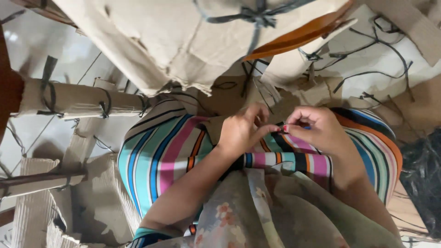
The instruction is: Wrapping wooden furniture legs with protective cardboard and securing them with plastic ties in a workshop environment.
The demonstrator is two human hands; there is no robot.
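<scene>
My left hand (242, 130) and my right hand (317, 129) meet over my lap, fingertips almost touching. Between them they pinch a thin dark strip (280, 128), a piece of black strapping; most of it is hidden by the fingers. Under the hands lies striped cloth (170, 151) in pink, teal, blue and orange. A large piece of furniture wrapped in brown cardboard (183, 41) and tied with the same black strapping hangs just above the hands, with an orange wooden edge (298, 36) showing through.
A cardboard-wrapped leg (78, 98) bound with straps runs out to the left. More corrugated cardboard (32, 211) lies at lower left. Loose black straps (376, 50) lie at upper right, and a dark tangled heap (422, 179) sits at the right edge.
</scene>
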